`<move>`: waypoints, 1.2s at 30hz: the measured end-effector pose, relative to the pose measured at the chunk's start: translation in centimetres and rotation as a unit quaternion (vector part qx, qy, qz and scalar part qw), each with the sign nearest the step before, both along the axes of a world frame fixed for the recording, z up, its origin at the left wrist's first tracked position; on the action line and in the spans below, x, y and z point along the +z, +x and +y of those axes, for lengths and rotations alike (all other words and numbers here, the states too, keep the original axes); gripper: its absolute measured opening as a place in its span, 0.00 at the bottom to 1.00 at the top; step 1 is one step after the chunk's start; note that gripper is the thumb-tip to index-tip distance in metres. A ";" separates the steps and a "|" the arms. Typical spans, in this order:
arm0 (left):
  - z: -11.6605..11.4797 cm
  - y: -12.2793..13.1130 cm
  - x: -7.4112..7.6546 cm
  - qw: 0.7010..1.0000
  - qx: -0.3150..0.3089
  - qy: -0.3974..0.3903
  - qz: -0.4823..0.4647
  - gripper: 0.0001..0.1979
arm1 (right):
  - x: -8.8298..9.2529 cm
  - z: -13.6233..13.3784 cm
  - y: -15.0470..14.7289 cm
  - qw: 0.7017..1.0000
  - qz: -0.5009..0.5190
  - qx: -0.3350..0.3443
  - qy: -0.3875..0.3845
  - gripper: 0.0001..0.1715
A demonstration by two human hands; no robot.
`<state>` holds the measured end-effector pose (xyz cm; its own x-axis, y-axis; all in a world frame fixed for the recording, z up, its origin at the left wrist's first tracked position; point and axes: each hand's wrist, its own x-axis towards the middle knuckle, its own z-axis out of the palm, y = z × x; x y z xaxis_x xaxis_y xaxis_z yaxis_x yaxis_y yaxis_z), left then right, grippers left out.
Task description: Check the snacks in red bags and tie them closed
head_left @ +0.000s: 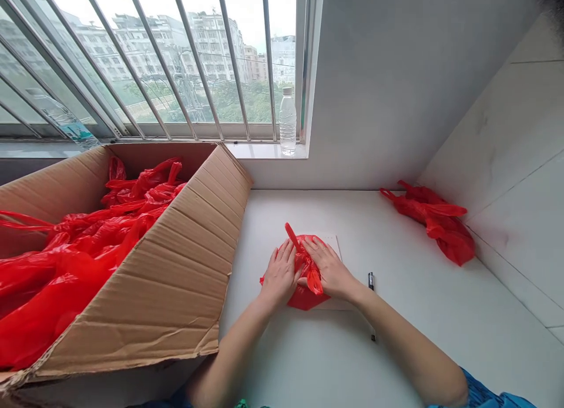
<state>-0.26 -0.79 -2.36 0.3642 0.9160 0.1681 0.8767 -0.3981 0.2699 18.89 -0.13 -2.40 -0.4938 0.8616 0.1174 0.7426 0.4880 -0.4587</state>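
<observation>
A red plastic bag (305, 302) with a twisted, knotted top lies on the white table, partly over a white sheet of paper (332, 243). My left hand (280, 274) rests on the bag's left side, fingers stretched out and pointing away from me. On its right side my right hand (329, 269) lies flat, fingers extended toward the knot. The knotted handles stick up between the two hands. What the bag contains is hidden. Just right of the bag, a black pen (371, 281) is partly covered by my right forearm.
At left, a large open cardboard box (176, 279) holds several red plastic bags (88, 261). Another red bag (434, 217) lies at the back right by the wall. A clear bottle (288, 123) stands on the sill of the barred window, and a second bottle (77, 129) is behind the box.
</observation>
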 end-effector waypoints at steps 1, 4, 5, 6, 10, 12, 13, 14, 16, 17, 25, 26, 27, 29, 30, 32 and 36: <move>0.0 0.0 -0.2 1.000 -0.001 -0.003 0.003 0.28 | -0.2 0.0 -0.1 1.000 -0.003 -0.001 0.004 0.51; 0.1 0.0 -0.6 1.000 -0.005 -0.017 0.008 0.28 | -0.8 0.2 -0.2 1.000 -0.004 0.004 0.015 0.53; 0.1 0.1 -0.7 1.000 -0.008 -0.019 0.007 0.27 | -1.0 0.3 -0.3 1.000 -0.003 0.006 0.018 0.53; 0.2 0.0 -0.9 1.000 -0.010 -0.020 0.004 0.27 | -1.1 0.3 -0.3 1.000 -0.001 0.008 0.021 0.53; 0.3 0.0 -1.4 1.000 -0.015 -0.021 -0.009 0.26 | -1.6 0.5 -0.3 1.000 0.012 0.009 0.025 0.51; 0.4 0.0 -1.5 1.000 -0.017 -0.022 -0.012 0.26 | -1.6 0.4 -0.3 0.999 0.017 0.009 0.026 0.51; 0.4 0.0 -1.5 1.000 -0.017 -0.021 -0.015 0.26 | -1.6 0.4 -0.3 0.999 0.018 0.009 0.026 0.51; 0.5 0.0 -1.5 1.000 -0.017 -0.020 -0.017 0.25 | -1.5 0.4 -0.2 0.999 0.019 0.009 0.025 0.51; 0.4 0.1 -1.5 0.999 -0.017 -0.020 -0.023 0.25 | -1.5 0.4 -0.2 1.000 0.019 0.008 0.023 0.50; 0.4 0.1 -1.5 0.999 -0.018 -0.021 -0.026 0.25 | -1.4 0.4 -0.2 1.000 0.019 0.007 0.023 0.50; 0.6 -0.1 -1.7 0.997 -0.026 0.006 -0.078 0.21 | -1.7 0.5 -0.3 0.999 0.033 0.002 0.030 0.45; 0.6 -0.1 -1.7 0.995 -0.026 0.015 -0.095 0.20 | -1.5 0.4 -0.2 0.999 0.043 0.004 0.028 0.44; 0.5 -0.2 -1.7 0.992 -0.026 0.024 -0.117 0.19 | -1.2 0.4 -0.1 0.998 0.058 0.012 0.022 0.42; -0.1 -0.2 -1.2 0.984 -0.020 0.041 -0.174 0.16 | -0.1 0.2 0.5 0.994 0.101 0.039 -0.007 0.37; -0.6 -0.1 -0.7 0.978 -0.013 0.049 -0.202 0.14 | 0.8 0.0 0.9 0.990 0.124 0.057 -0.030 0.34; -2.1 0.1 0.6 0.967 0.002 0.062 -0.246 0.13 | 2.9 -0.4 1.8 0.980 0.157 0.075 -0.092 0.22; -5.8 0.8 4.7 0.956 -0.007 0.024 -0.293 0.15 | 7.3 -2.0 2.9 0.979 0.143 0.083 -0.117 0.09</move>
<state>0.50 -6.58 2.34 0.2075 0.8981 0.3878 0.5757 -0.4326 0.6938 21.82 -2.18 4.91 -0.6056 0.7916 0.0812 0.4861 0.4488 -0.7498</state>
